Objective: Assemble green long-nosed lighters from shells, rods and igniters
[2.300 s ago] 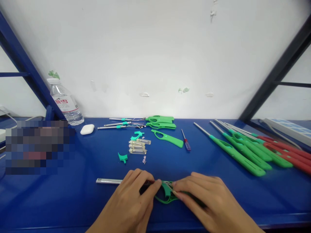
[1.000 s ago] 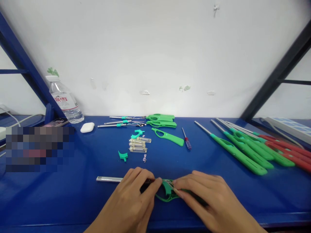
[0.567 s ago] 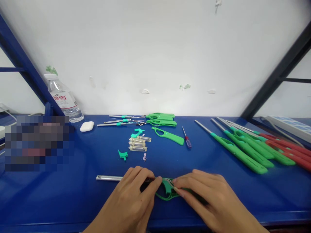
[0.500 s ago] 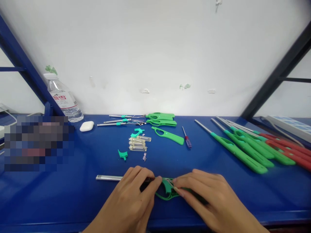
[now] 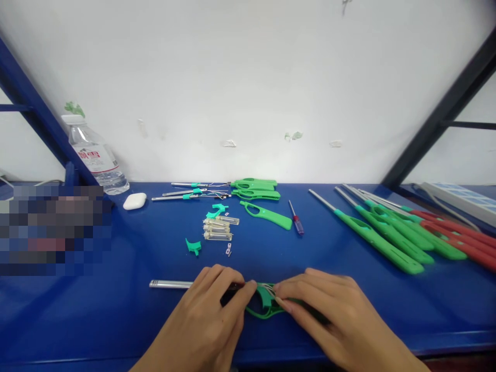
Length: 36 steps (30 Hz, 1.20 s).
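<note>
A long-nosed gas lighter with an opened green body [image 5: 252, 311] lies near the table's front edge, its metal tube pointing left. My left hand [image 5: 209, 305] grips it where the tube meets the body, thumb and index finger by the trigger. The teal trigger [image 5: 265, 296] shows between my hands, with thin wires just right of it. My right hand [image 5: 329, 310] pinches at these wires and the handle part; its palm hides most of the handle.
Farther back lie a loose teal trigger [image 5: 192, 246], several clear fuel tanks [image 5: 217, 236], green shell halves [image 5: 267, 214], metal tubes [image 5: 176, 197] and a screwdriver [image 5: 297, 222]. Assembled lighters [image 5: 380, 243] lie right. A water bottle [image 5: 95, 155] and white case [image 5: 135, 201] stand left.
The whole view has shifted slightly. Both hands keep their hold on the lighter, with barely any movement of the fingers.
</note>
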Motion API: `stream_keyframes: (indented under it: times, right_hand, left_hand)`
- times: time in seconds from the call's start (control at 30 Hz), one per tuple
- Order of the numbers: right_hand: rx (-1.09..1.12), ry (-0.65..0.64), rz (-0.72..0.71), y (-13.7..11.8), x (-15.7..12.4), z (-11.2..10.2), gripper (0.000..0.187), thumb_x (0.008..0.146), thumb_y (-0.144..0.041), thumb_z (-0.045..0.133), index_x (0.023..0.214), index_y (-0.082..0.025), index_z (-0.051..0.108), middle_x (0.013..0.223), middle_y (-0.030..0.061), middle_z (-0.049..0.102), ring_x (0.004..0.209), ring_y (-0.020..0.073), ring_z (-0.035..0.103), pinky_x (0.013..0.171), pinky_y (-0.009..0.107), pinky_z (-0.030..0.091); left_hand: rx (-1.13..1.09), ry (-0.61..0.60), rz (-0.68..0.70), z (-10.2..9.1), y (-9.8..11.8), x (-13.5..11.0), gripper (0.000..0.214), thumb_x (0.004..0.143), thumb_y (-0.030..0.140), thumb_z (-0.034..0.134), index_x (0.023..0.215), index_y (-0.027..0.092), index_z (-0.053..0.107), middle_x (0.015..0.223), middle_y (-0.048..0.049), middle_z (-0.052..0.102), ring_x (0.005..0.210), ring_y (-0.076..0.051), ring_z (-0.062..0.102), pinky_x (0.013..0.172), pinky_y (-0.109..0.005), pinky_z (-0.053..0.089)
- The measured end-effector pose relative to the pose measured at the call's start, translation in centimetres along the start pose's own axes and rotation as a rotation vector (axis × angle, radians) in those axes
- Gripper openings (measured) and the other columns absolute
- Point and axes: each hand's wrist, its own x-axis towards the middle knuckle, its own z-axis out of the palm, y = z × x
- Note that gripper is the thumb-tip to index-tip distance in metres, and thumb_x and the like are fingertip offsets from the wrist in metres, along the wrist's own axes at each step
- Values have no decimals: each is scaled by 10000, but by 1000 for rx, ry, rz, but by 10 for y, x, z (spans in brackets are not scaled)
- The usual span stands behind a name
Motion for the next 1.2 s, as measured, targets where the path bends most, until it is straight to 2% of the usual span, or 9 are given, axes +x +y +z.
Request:
stream_keyframes:
  times: [0.27,0.4,0.8,1.2]
  right_hand:
    - [21,-22,9,3,-3,1,118,1119,-266,596,1172,-337,673,1103,-93,822,911,133,764,898,265,502]
    - [33,-32,21,3,-3,2,114,1116,-258,602,1163,-336,670,1107,-90,822,919,134,767,932,266,499]
    - [39,-20,31,1,-1,0,129,1111,-258,602,1146,-322,708,1067,-63,829,898,142,776,869,266,531]
    - [46,-27,30,1,-2,0,129,1105,-237,621,1168,-332,680,1092,-84,819,921,135,770,903,270,495]
  left_hand:
    - [1,-17,-6,0,-1,2,401,1051,16,462,1368,158,662,1112,-94,675,965,-248,618,869,-388,570]
    - [5,16,11,0,-1,5,395,1047,14,451,1339,151,679,1078,-91,683,934,-241,624,839,-367,575]
    - [21,29,26,-2,1,5,387,1038,8,451,1309,129,698,1052,-95,691,912,-241,626,818,-383,587]
    - [16,18,21,-1,2,5,392,1034,0,451,1318,131,686,1052,-90,687,915,-242,629,824,-395,597]
